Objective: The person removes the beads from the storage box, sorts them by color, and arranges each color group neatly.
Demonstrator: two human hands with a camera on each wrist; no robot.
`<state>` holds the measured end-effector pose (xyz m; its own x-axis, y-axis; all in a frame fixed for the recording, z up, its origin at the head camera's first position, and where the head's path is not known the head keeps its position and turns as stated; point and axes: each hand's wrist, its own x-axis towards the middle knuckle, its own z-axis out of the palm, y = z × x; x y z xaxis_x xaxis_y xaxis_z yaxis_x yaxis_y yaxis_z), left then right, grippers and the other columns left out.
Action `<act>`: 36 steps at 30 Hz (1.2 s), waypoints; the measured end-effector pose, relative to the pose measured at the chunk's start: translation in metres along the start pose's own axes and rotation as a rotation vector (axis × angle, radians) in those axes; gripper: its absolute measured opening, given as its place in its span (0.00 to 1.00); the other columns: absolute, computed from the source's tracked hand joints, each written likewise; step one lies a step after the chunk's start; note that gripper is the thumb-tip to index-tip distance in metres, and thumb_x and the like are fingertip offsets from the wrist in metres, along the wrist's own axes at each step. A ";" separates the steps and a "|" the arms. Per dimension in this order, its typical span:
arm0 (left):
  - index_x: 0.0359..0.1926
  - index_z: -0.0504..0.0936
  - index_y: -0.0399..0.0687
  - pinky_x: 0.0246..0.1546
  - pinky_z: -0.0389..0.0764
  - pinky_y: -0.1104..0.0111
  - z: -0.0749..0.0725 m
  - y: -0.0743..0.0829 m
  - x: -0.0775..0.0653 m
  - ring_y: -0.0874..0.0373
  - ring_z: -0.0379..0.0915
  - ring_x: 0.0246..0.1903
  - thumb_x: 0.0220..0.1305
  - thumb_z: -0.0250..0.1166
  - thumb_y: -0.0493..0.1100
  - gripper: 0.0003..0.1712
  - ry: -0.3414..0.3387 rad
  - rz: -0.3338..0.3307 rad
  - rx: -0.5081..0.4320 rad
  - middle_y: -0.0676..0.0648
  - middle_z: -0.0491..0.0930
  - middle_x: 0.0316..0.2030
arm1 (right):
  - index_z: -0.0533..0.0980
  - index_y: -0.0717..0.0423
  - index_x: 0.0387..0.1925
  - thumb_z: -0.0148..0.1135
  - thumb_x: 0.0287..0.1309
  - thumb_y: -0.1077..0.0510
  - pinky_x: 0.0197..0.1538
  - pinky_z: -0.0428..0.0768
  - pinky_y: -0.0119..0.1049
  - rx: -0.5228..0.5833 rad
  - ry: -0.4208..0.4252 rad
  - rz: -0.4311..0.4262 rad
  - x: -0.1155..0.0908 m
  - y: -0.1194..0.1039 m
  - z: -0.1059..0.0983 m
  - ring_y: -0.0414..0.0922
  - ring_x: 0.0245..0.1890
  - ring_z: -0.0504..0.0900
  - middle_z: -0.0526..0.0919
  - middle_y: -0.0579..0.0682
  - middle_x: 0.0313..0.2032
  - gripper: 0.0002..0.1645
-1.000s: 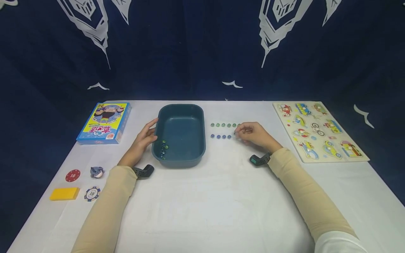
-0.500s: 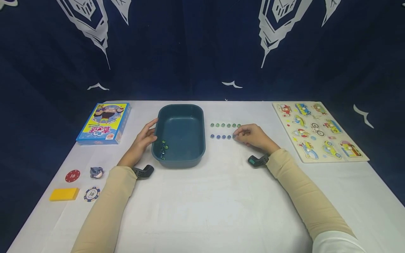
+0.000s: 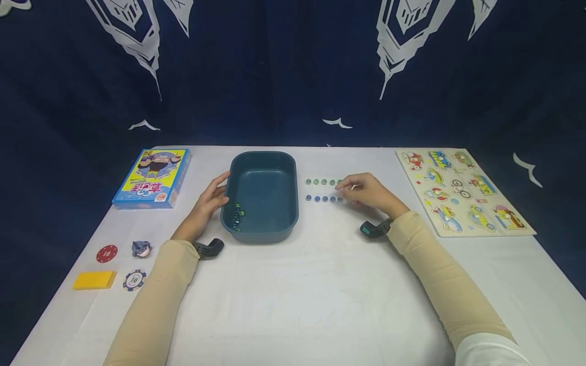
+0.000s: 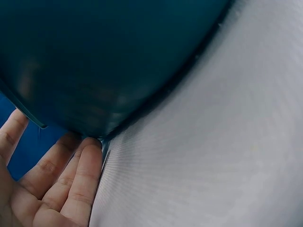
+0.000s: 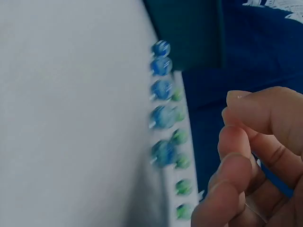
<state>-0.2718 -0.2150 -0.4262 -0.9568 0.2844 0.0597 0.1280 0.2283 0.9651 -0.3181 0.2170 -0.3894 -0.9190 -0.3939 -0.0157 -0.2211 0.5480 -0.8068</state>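
Marbles (image 5: 163, 117), glassy and round, in rows beside smooth oblong tub (image 3: 260, 237)

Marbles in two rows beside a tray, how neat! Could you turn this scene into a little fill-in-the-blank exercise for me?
1. The row nearer the person, of blue marbles, counts ___.
2. The farther row is made of ___ marbles.
3. The red chip shows the number ___.
4. In the head view, the game box lies to the ___ of the tray.

Missing words: five; green; 10; left.
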 end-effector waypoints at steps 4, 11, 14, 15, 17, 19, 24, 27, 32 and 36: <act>0.79 0.49 0.67 0.68 0.36 0.32 -0.001 -0.001 0.001 0.45 0.45 0.75 0.68 0.50 0.47 0.40 -0.003 0.004 0.000 0.44 0.52 0.76 | 0.82 0.66 0.47 0.63 0.62 0.63 0.26 0.76 0.36 -0.002 -0.059 -0.077 0.012 -0.024 0.001 0.43 0.19 0.74 0.82 0.59 0.32 0.13; 0.78 0.50 0.66 0.69 0.38 0.34 -0.001 -0.002 0.002 0.46 0.48 0.75 0.68 0.50 0.47 0.39 0.001 0.011 -0.014 0.44 0.55 0.75 | 0.82 0.64 0.47 0.65 0.62 0.63 0.30 0.80 0.41 -0.022 -0.229 -0.241 0.037 -0.080 0.023 0.52 0.25 0.78 0.85 0.57 0.37 0.12; 0.78 0.51 0.66 0.70 0.40 0.35 0.000 -0.002 0.003 0.45 0.50 0.74 0.67 0.51 0.47 0.40 0.005 0.014 -0.020 0.43 0.57 0.74 | 0.82 0.66 0.47 0.64 0.63 0.64 0.30 0.81 0.40 -0.034 -0.308 -0.290 0.047 -0.100 0.038 0.55 0.28 0.80 0.85 0.53 0.36 0.13; 0.78 0.51 0.66 0.70 0.41 0.36 0.000 -0.002 0.003 0.45 0.50 0.74 0.67 0.51 0.47 0.40 0.006 0.016 -0.023 0.42 0.57 0.74 | 0.82 0.66 0.47 0.63 0.63 0.64 0.30 0.81 0.39 -0.046 -0.335 -0.305 0.050 -0.107 0.043 0.55 0.29 0.80 0.85 0.52 0.36 0.12; 0.78 0.52 0.66 0.71 0.42 0.37 0.000 -0.002 0.004 0.45 0.51 0.73 0.67 0.51 0.47 0.40 0.007 0.023 -0.031 0.42 0.58 0.73 | 0.82 0.66 0.47 0.62 0.63 0.65 0.29 0.80 0.38 -0.072 -0.394 -0.325 0.057 -0.120 0.053 0.52 0.28 0.80 0.85 0.52 0.35 0.12; 0.78 0.52 0.65 0.71 0.43 0.38 0.000 -0.002 0.004 0.45 0.52 0.73 0.67 0.51 0.46 0.40 0.007 0.030 -0.039 0.41 0.59 0.73 | 0.82 0.65 0.46 0.62 0.62 0.65 0.29 0.79 0.35 -0.108 -0.448 -0.341 0.064 -0.130 0.064 0.48 0.26 0.79 0.86 0.50 0.35 0.12; 0.78 0.51 0.64 0.70 0.43 0.37 0.000 -0.002 0.005 0.44 0.53 0.73 0.66 0.51 0.47 0.40 0.003 0.032 -0.043 0.40 0.60 0.72 | 0.84 0.63 0.45 0.65 0.60 0.64 0.29 0.78 0.32 -0.186 -0.540 -0.348 0.081 -0.145 0.091 0.41 0.25 0.79 0.87 0.48 0.35 0.11; 0.78 0.51 0.64 0.70 0.42 0.36 0.000 -0.003 0.004 0.43 0.53 0.73 0.67 0.51 0.47 0.40 -0.001 0.029 -0.040 0.39 0.61 0.72 | 0.84 0.63 0.45 0.65 0.59 0.65 0.29 0.78 0.32 -0.202 -0.592 -0.331 0.091 -0.147 0.106 0.40 0.27 0.78 0.87 0.47 0.35 0.12; 0.78 0.52 0.64 0.70 0.43 0.37 0.000 -0.003 0.004 0.43 0.53 0.72 0.67 0.51 0.47 0.39 -0.002 0.037 -0.046 0.39 0.61 0.72 | 0.83 0.64 0.45 0.64 0.58 0.69 0.28 0.76 0.31 -0.194 -0.669 -0.278 0.102 -0.149 0.125 0.39 0.30 0.78 0.86 0.49 0.35 0.13; 0.78 0.51 0.63 0.70 0.42 0.36 -0.001 -0.003 0.002 0.43 0.53 0.73 0.67 0.50 0.46 0.39 -0.001 0.042 -0.044 0.39 0.60 0.72 | 0.83 0.63 0.45 0.65 0.57 0.70 0.30 0.77 0.31 -0.234 -0.693 -0.249 0.107 -0.153 0.136 0.39 0.33 0.79 0.86 0.50 0.36 0.13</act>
<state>-0.2748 -0.2160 -0.4288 -0.9506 0.2935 0.1006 0.1569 0.1747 0.9720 -0.3384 -0.0094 -0.3481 -0.4364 -0.8557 -0.2783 -0.5283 0.4940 -0.6905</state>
